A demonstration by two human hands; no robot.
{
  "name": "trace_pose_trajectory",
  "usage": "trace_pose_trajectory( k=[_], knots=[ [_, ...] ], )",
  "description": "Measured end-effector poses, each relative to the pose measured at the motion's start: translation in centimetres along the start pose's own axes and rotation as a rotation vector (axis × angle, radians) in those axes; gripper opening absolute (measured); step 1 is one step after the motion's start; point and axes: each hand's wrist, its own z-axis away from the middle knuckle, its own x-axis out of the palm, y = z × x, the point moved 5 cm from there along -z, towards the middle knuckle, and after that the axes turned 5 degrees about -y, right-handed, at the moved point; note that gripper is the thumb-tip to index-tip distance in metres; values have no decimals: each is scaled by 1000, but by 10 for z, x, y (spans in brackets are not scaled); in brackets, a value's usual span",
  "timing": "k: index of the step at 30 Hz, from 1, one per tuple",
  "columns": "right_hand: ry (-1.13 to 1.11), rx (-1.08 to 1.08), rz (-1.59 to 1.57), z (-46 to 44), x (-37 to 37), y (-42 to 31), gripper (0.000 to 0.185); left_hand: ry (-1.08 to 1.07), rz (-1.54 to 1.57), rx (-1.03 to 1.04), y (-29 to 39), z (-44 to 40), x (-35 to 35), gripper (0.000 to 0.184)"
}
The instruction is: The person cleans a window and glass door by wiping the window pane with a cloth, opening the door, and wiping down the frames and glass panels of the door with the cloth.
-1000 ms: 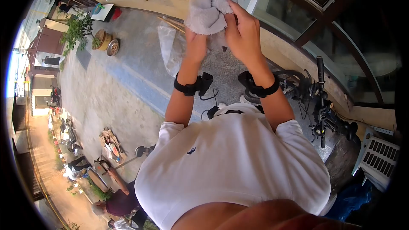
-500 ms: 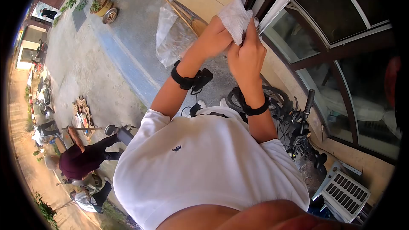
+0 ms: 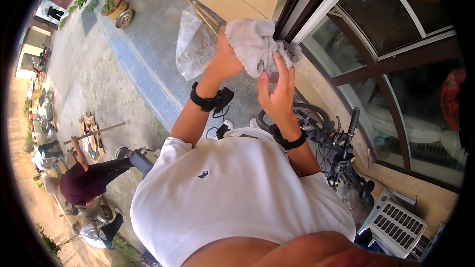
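Note:
A whitish-grey cloth (image 3: 251,44) hangs bunched in front of me, its right end darkly soiled. My left hand (image 3: 226,60) is closed on the cloth's left side, most of its fingers hidden behind the fabric. From below, my right hand (image 3: 279,94) grips the lower right part with thumb and fingertips. Just beyond the cloth stands the dark frame (image 3: 283,25) of a glazed window or door (image 3: 381,15). Black bands sit on both my wrists, the left one (image 3: 204,100) carrying a small black box.
A bicycle (image 3: 341,153) leans by the wall at my right, with a slotted grey-white unit (image 3: 398,225) behind it. Clear plastic sheeting (image 3: 190,44) and a broom (image 3: 205,17) lie ahead. A potted plant (image 3: 115,6) stands farther off. At left, a person in maroon (image 3: 76,184) holds a pole.
Both hands have come down and slightly left with the cloth, away from the frame's edge. The cloth is now more spread, showing its dirty end. The person in maroon has lifted the pole's end.

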Motion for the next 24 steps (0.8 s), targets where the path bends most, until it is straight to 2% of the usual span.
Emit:
trace_pose_trajectory(
  k=[2, 4, 5, 6, 8, 10, 12, 13, 15, 16, 18, 20, 22, 24],
  knots=[
    [72, -68, 25, -15, -27, -16, 58, 28, -34, 61, 28, -12, -9, 36],
    [141, -84, 140, -36, -59, -32, 59, -14, -369, 302, 60, -24, -6, 39],
    [138, -84, 139, -46, -67, -35, 59, -1, -551, 319, 69, -30, -1, 41],
    [161, -62, 225, -58, -73, -35, 58, -1, -549, 317, 70, -34, 6, 41],
    [182, -29, 319, -71, -70, -25, 57, 205, -627, 373, 72, -39, 13, 38],
    [253, -44, 359, -79, -61, -8, 54, 141, -591, 438, 73, -42, 22, 34],
    [285, -46, 332, -75, -60, 0, 51, 33, -610, 308, 64, -36, 31, 29],
    [240, 17, 303, -71, -58, 5, 51, 32, -604, 307, 65, -30, 33, 29],
    [187, 85, 275, -57, -52, 12, 50, -146, -612, 142, 59, -17, 43, 20],
    [120, 157, 245, -48, -45, 18, 50, -146, -609, 139, 56, -10, 44, 20],
    [58, 217, 217, -25, -31, 35, 49, -320, -702, -50, 34, 3, 52, 16],
    [-106, 364, 99, 9, -6, 65, 46, -416, -739, -135, 23, 18, 61, 18],
    [-129, 364, 85, 35, 8, 77, 45, -634, -720, -200, -4, 40, 70, 19],
    [-182, 285, -8, 44, 10, 82, 46, -690, -595, -332, -19, 51, 73, 15]
  ],
)
